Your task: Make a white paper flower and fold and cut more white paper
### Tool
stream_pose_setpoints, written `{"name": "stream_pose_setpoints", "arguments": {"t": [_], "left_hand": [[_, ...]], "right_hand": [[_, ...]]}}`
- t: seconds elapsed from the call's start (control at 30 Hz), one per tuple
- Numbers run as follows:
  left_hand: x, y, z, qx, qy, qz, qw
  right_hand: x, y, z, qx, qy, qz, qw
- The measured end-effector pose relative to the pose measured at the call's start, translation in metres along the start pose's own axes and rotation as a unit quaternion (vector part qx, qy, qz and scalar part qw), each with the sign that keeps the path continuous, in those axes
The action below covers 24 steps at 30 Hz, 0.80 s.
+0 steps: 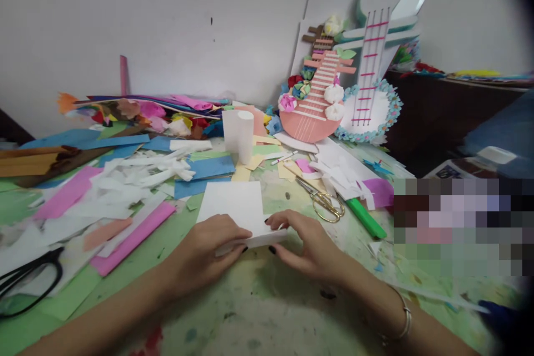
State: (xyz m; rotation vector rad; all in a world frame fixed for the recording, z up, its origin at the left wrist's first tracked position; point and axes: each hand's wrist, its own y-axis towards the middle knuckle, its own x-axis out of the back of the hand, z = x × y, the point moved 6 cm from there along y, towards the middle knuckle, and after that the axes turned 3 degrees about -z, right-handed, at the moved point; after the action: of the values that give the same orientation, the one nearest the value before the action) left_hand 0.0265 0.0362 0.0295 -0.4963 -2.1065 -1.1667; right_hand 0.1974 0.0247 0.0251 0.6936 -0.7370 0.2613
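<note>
A white sheet of paper (231, 199) lies before me, its near edge folded or rolled up into a narrow strip. My left hand (214, 242) lies over the left part of that edge, thumb below and fingers on top, closed on the paper. At the right end of the strip, my right hand (302, 242) pinches the paper between thumb and fingertips. Behind the sheet a white paper piece with a rolled edge (246, 136) stands upright. Gold-handled scissors (327, 203) and a green-handled cutter (367, 218) lie to the right of my right hand.
White paper strips (137, 175), pink paper (136, 238) and black-handled scissors (37, 278) cover the left side. Blue paper pieces (211, 167) lie beyond the sheet. Paper instruments, one pink (311, 117) and one white with blue flowers (371, 105), lean against the wall.
</note>
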Motion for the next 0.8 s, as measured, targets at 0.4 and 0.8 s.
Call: {"name": "stream_pose_setpoints", "arguments": {"t": [0.4,0.8], "left_hand": [[-0.025,-0.01,0.006,0.095,-0.04,0.138,0.985],[-0.018,-0.004,0.016,0.116,-0.002,0.152,0.981]], "right_hand": [[-0.029,-0.006,-0.014,-0.134,0.198,0.124,0.963],[-0.024,-0.008,-0.025,-0.203,0.201,0.085,0.954]]}}
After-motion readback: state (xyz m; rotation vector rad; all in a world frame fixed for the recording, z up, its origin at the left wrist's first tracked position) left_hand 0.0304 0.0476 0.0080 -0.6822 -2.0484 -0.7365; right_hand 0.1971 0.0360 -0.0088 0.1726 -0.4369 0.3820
